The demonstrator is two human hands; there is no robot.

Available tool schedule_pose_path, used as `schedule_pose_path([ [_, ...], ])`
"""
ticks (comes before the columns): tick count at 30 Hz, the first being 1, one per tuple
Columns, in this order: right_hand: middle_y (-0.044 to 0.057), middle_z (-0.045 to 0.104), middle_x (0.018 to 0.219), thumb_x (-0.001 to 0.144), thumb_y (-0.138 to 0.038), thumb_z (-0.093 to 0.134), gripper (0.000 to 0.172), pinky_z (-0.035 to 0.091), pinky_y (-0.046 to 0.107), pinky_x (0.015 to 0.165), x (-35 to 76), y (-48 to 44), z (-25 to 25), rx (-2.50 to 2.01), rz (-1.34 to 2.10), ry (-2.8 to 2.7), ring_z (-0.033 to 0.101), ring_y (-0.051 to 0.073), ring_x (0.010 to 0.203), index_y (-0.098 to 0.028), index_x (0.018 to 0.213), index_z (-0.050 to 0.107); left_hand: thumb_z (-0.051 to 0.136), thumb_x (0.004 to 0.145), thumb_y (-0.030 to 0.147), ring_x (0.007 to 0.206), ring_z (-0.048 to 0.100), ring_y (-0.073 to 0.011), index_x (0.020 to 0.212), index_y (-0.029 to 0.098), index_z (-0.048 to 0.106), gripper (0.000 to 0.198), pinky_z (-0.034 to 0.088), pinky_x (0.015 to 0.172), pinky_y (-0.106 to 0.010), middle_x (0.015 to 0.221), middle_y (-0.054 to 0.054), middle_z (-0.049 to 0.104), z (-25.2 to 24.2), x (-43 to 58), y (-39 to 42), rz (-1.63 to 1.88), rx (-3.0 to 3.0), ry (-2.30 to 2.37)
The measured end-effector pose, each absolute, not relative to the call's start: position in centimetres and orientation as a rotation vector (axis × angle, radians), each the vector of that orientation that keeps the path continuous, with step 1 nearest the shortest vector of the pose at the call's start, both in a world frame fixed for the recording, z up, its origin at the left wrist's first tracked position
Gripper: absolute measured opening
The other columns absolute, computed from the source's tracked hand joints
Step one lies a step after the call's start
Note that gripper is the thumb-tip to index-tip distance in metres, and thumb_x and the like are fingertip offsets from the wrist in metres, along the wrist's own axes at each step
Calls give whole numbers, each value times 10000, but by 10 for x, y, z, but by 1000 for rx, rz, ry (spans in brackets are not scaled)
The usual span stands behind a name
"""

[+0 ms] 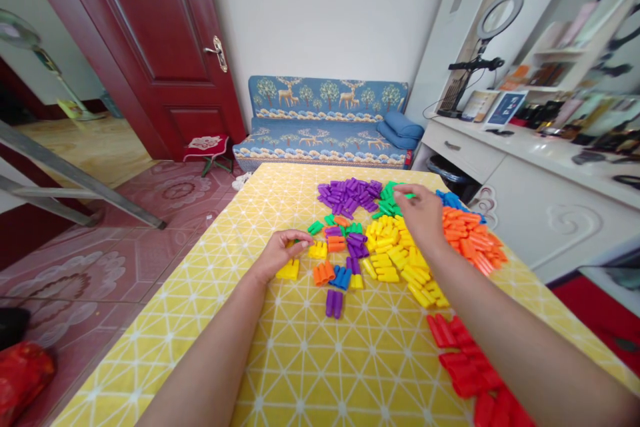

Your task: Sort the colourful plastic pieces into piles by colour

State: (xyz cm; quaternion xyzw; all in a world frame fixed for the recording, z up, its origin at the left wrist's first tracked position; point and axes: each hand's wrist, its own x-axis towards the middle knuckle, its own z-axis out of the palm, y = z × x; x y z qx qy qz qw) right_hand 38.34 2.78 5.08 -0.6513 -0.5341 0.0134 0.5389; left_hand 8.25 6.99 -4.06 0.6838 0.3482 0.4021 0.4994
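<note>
My left hand (286, 250) is at the left of the small mixed group, its thumb and index finger brought together beside yellow pieces (318, 250); what they pinch is too small to make out. More yellow pieces (288, 271) lie just under it. At the green pile (387, 201), my right hand (417, 208) has its fingertips closed around a green piece. Orange pieces (324, 273), blue pieces (341, 277) and a purple pair (334, 303) lie in the middle. Right of them is a big yellow pile (395, 247).
A purple pile (349, 195) lies at the far side of the tablecloth (320, 360). Orange (473, 238) and red (465, 363) piles are at the right, the red one beside my right forearm. Behind the table stands a blue sofa (325, 127); a white dresser (540, 180) is at the right.
</note>
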Motion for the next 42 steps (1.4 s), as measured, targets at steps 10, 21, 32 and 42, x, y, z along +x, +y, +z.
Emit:
schedule_pose_path([
  [10,88,571,1233,759,-226,542,368,355,449,1021,273,0,-26,-1628,52,-1613,480,266,1164,-207,1109,653,688,756,362,1120,556,-257,969,184,710,278,494,846,-327,1227,-121,576,-41,82,71,1066,1684,740],
  [21,113,277,1499,792,-226,560,513,211,530,1109,239,-17,-36,-1564,130,-1850,189,298,1397,-196,1302,515,700,740,396,1134,554,-265,961,184,716,306,449,953,-370,1202,-119,607,-34,85,67,1043,1676,768],
  [32,169,387,1415,894,-390,441,464,279,525,1072,263,-7,-29,-1636,45,-1635,343,314,1315,-149,1282,520,641,767,487,1120,555,-266,947,179,726,366,445,960,-380,1172,-119,632,-31,86,66,1046,1689,841],
  [42,101,454,1387,928,-414,381,430,331,418,1073,241,-5,-33,-1377,362,-1572,364,212,1321,-201,1282,503,576,810,520,1107,578,-267,1028,172,707,431,429,979,-366,1180,-96,650,-32,82,68,1059,1594,848],
])
